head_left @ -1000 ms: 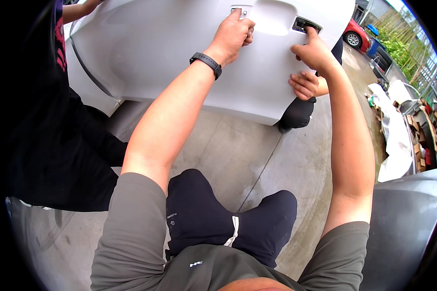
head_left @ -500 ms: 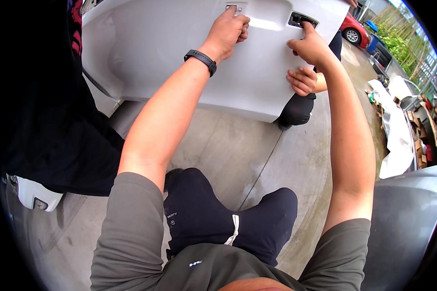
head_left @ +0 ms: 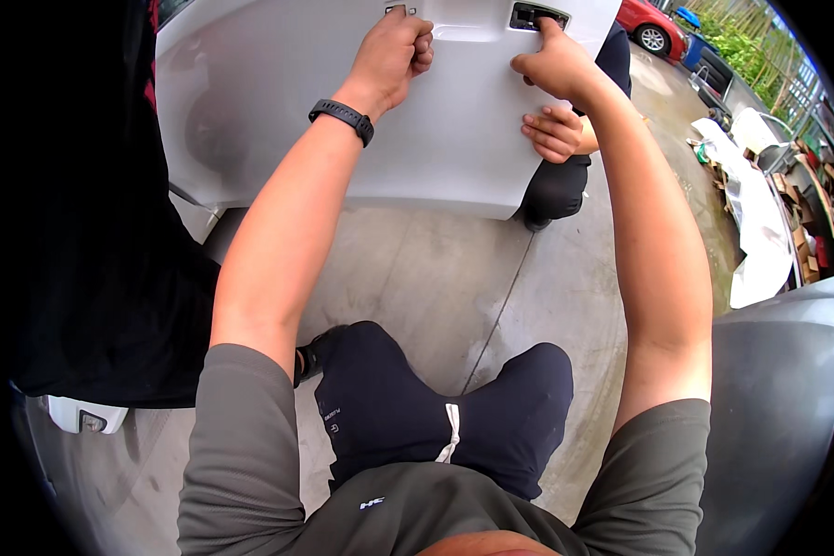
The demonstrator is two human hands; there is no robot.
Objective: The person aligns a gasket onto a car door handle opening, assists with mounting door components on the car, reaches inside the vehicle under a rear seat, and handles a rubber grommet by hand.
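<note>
A pale silver car door [head_left: 435, 120] stands upright in front of me, its outer skin towards me. My left hand [head_left: 391, 57], with a black band on its wrist, is closed; its index finger hooks into a small opening [head_left: 401, 10] near the top of the picture. My right hand [head_left: 558, 65] has its index finger in a larger dark rectangular opening [head_left: 538, 17], thumb apart against the panel, other fingers curled. What the fingertips touch inside is hidden. Below it, another person's hand [head_left: 553, 134] grips the door's right edge.
Someone in black clothing [head_left: 102, 232] stands close on my left. A shiny grey car panel [head_left: 778, 389] is near my right elbow. A white sheet and cardboard scraps [head_left: 751, 213] lie at right. A red car [head_left: 653, 28] is parked beyond. The floor is concrete [head_left: 417, 278].
The door, both my hands and the other person's hand have shifted left and slightly up in view. My fingers stay in the same two openings.
</note>
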